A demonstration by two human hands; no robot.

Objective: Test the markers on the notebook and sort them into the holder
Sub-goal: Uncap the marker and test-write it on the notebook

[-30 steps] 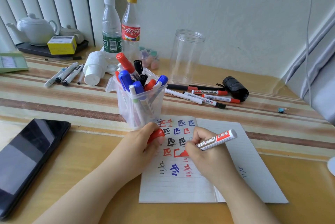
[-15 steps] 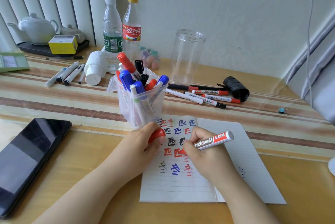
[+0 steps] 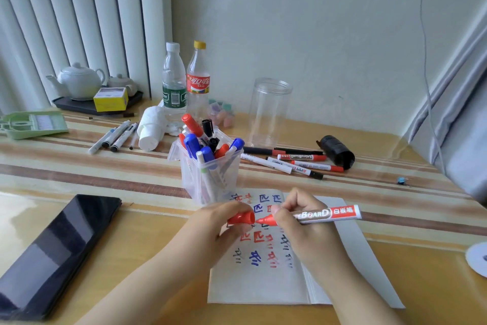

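Two hands meet low over the notebook (image 3: 263, 282), and the gap between them is tiny. The right hand (image 3: 300, 222) has its grip closed around a red marker (image 3: 326, 214), barrel lying almost level and running out to the right of the fingers, red tip pointing left. Just beyond that tip, the left hand (image 3: 224, 222) pinches the red cap (image 3: 241, 218) tight, open mouth facing the tip, the two nearly touching but not yet joined. Under both grips the page shows rows of red, blue and black test marks. Straight behind the left grip, just past the notebook's far edge, stands the clear holder (image 3: 210, 179), packed with blue, red and black capped markers. Further back and to the right of the right grip, loose markers (image 3: 290, 162) lie in a bunch on the surface (image 3: 131, 219), next to a black roll (image 3: 337, 152) and an empty clear jar (image 3: 268, 111). Well off to the left of the left grip, a dark phone (image 3: 52, 253) lies flat
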